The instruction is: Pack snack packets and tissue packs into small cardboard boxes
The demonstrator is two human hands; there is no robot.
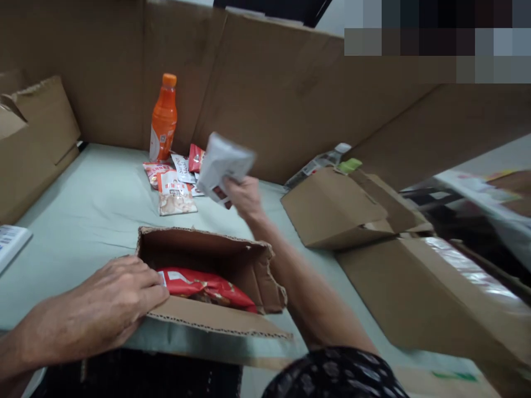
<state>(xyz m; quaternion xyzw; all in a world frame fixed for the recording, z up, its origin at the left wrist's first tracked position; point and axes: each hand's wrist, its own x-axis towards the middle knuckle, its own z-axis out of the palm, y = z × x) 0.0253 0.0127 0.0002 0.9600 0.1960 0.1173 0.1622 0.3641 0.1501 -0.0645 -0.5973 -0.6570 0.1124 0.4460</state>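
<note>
My left hand (120,298) grips the left edge of an open cardboard box (215,323), its fingers bent over the rim. Inside the box lies a red snack bag (203,286). Beyond the box, my right hand (245,198) is closed on a white packet (226,163), held up and blurred by motion; its print is unreadable. Left of that packet are several small snack packets, among them a white and orange snack packet (177,194) lying on the cloth and a red packet (196,158) farther back.
An orange drink bottle (164,119) stands against the cardboard wall (282,99). To the right are a closed-looking carton (332,207), a clear bottle (317,163) leaning behind it, and a larger carton (406,293). Another cardboard box (37,149) stands at the left.
</note>
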